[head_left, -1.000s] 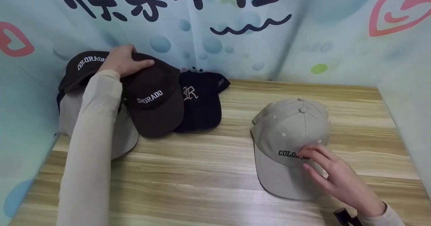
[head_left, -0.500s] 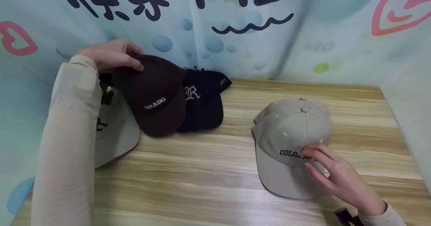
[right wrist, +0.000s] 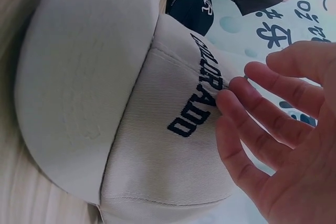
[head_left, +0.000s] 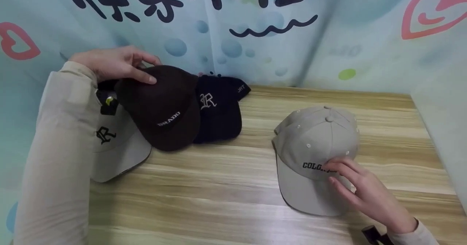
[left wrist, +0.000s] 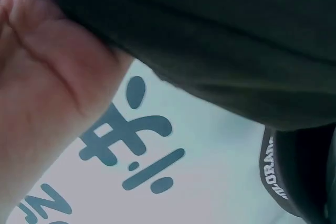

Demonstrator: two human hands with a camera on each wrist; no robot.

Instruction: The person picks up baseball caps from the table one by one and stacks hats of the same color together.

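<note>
Pinching the brown cap (head_left: pixel 160 100) with the left hand (head_left: pixel 118 64), right hand (head_left: pixel 366 192) by the grey cap (head_left: pixel 313 139).
In the head view, holding the brown cap at its top, partly over the navy cap (head_left: pixel 222 117), left on the table (head_left: pixel 204 205). In the left wrist view, can't see fingertips under dark cloth (left wrist: pixel 210 30). In the right wrist view, fingers loose, gripping nothing. Best to pinch softly, not squash the top, and not bump the navy cap.
</note>
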